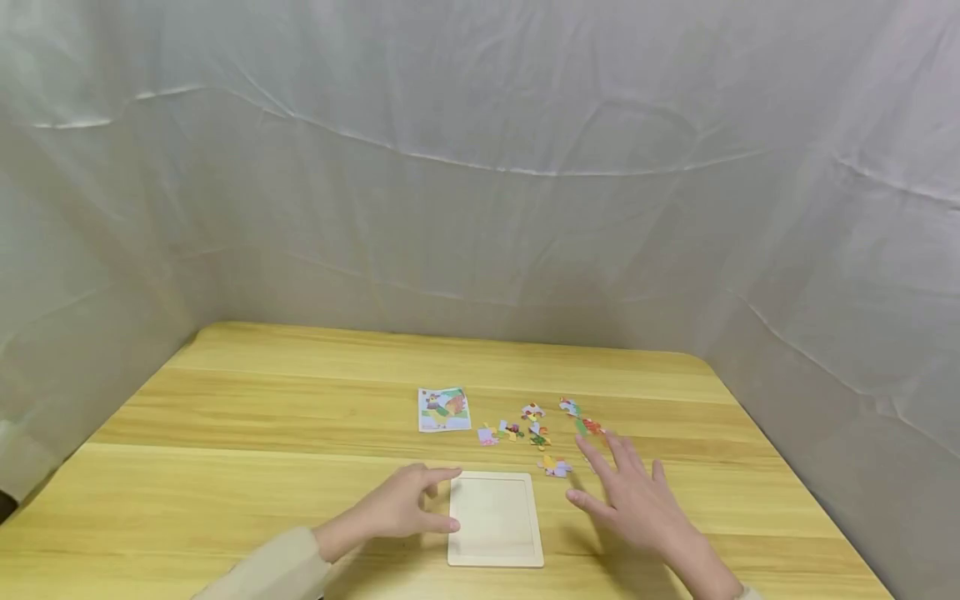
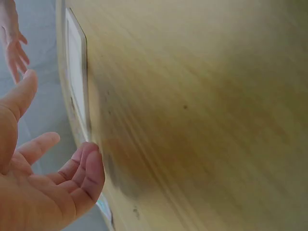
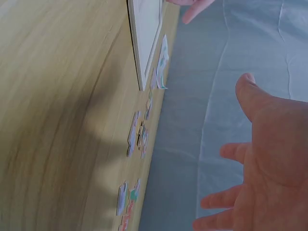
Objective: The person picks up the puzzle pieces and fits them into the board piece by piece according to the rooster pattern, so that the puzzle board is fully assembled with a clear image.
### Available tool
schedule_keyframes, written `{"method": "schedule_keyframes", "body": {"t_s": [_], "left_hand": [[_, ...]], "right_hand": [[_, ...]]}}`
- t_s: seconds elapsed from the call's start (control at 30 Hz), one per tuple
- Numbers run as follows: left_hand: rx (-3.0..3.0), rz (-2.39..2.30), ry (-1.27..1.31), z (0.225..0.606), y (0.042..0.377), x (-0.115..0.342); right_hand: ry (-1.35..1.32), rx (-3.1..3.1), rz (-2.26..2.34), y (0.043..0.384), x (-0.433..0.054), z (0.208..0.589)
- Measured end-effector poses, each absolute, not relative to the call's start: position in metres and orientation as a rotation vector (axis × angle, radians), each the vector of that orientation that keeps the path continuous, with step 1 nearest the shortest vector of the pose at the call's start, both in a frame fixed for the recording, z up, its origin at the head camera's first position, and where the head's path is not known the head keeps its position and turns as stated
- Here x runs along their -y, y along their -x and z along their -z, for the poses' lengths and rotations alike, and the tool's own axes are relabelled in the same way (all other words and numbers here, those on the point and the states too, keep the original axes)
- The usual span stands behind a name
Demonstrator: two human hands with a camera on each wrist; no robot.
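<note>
A pale wooden puzzle tray (image 1: 495,518) with a raised rim lies near the table's front. My left hand (image 1: 408,504) hovers at its left edge, thumb and index finger spread apart and nothing between them. To the right of the tray my right hand (image 1: 633,496) is held above the table with fingers spread, holding nothing. Loose jigsaw pieces (image 1: 555,467) in several colours lie behind the tray, some partly hidden by the right hand. In the right wrist view, puzzle pieces (image 3: 133,134) lie flat beyond the tray (image 3: 140,57).
A printed picture card (image 1: 444,410) lies behind and left of the tray. The wooden table (image 1: 262,417) has rounded far corners. Grey-white cloth (image 1: 450,208) hangs around its back and sides.
</note>
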State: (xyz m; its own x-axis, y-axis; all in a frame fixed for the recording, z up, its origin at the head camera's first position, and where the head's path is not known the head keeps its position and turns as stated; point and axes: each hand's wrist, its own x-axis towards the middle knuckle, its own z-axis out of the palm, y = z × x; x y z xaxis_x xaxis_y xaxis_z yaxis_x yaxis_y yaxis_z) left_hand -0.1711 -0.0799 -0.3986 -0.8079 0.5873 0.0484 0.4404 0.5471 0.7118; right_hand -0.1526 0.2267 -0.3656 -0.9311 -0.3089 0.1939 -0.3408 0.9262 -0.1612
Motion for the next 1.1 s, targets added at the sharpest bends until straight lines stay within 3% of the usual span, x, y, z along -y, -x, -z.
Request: {"method": "schedule_keyframes", "body": {"t_s": [0.6,1.1], "left_hand": [[-2.386,-1.338,-0.685,0.402,0.189,0.076],[-2.401,-1.370,-0.543,0.405,0.191,0.072]], "right_hand": [[-0.642,2.926,-0.499,0.188,-0.236,0.376],[-0.815,2.870,-1.057,0.239,-0.241,0.386]]}}
